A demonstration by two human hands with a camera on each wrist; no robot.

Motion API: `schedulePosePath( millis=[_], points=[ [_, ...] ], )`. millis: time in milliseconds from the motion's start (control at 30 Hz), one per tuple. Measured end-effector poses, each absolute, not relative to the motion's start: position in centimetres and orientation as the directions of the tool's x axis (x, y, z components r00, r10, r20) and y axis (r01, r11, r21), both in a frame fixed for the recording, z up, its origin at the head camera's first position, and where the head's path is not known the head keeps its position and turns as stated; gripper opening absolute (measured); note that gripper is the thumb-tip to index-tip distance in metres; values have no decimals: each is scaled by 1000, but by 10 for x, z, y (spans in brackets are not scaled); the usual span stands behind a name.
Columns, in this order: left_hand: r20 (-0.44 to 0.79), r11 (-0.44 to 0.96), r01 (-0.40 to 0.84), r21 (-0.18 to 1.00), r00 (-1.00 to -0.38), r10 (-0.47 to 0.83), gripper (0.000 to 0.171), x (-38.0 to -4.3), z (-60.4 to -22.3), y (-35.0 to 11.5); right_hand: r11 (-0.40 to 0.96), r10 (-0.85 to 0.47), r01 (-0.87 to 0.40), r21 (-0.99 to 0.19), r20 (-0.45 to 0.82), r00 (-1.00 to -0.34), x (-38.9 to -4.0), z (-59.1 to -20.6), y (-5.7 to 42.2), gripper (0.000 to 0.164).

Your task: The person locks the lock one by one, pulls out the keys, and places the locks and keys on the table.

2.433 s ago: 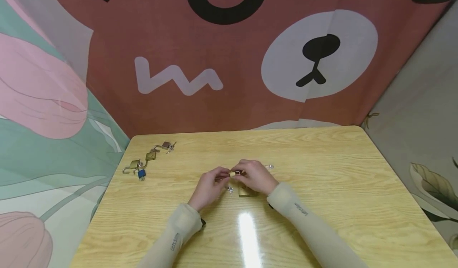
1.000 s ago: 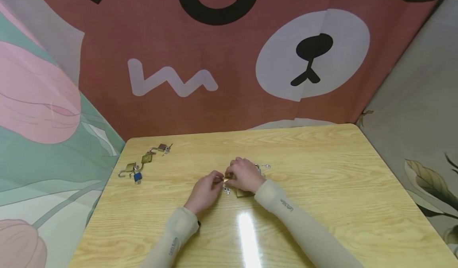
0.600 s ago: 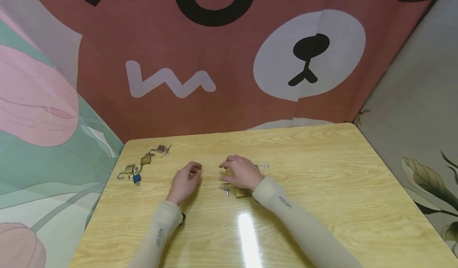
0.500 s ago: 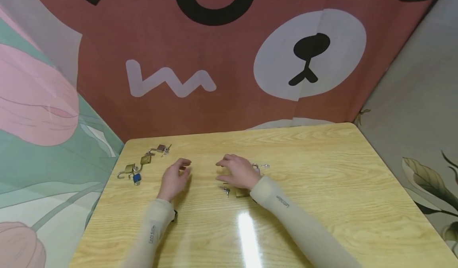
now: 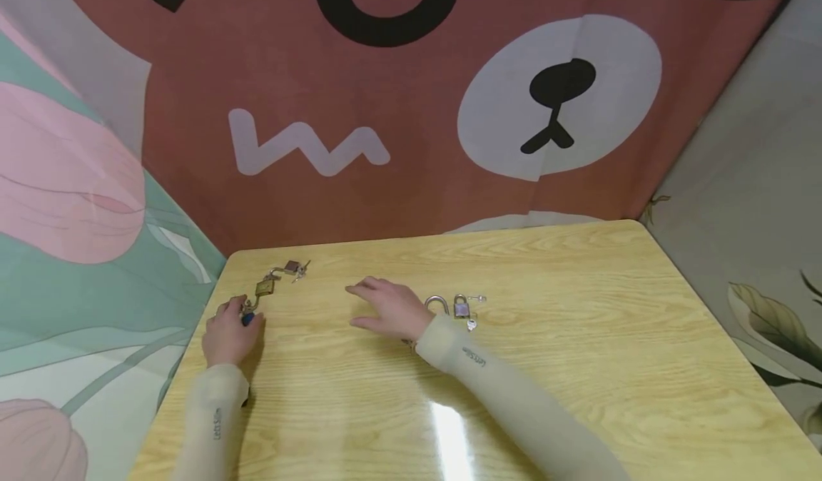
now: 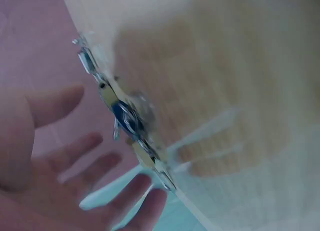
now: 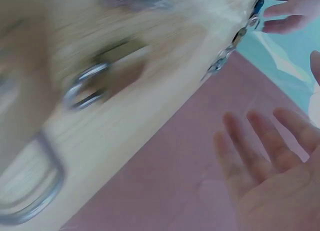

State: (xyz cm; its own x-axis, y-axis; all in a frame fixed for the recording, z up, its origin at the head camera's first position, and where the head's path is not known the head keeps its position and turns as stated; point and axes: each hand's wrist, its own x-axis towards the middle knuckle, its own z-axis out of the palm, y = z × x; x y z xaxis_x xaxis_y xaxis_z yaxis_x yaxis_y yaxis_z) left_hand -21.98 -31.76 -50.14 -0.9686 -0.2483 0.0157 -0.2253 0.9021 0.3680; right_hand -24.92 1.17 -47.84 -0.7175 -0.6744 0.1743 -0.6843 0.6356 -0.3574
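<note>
My left hand is over the padlocks at the table's left edge, fingers spread; a small blue padlock shows beside its thumb. In the left wrist view that blue padlock lies beyond the fingers, with a gap between them. A brass padlock and a dark brownish padlock with keys lie farther back. My right hand hovers over the middle of the table, fingers extended and holding nothing. Beneath its wrist, a large padlock's shackle sticks out; its body is hidden.
Right of my right wrist lies a silver padlock with a key behind it and another key in front. In the right wrist view a padlock appears blurred. A printed cloth hangs behind the wooden table.
Both hands were together on a small brass padlock, then parted. My left hand has moved left to the padlocks at the edge. My right hand has drifted left, uncovering the silver padlock.
</note>
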Motion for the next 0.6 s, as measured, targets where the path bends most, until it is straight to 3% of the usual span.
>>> schedulePosePath(
  millis=[133,400,600],
  points=[
    [-31,921,-181,345,-983,-181,53,-218,-503,-321,615,-696,-693,-376,155,-701,-244,-475,-2,64],
    [145,948,-40,315,-985,-90,32,-216,-502,-311,619,-710,-705,-347,136,-691,-239,-474,-16,59],
    [139,928,29,370,-990,-24,31,-220,-503,-294,624,-714,-707,-334,125,-689,-238,-474,-20,57]
  ],
)
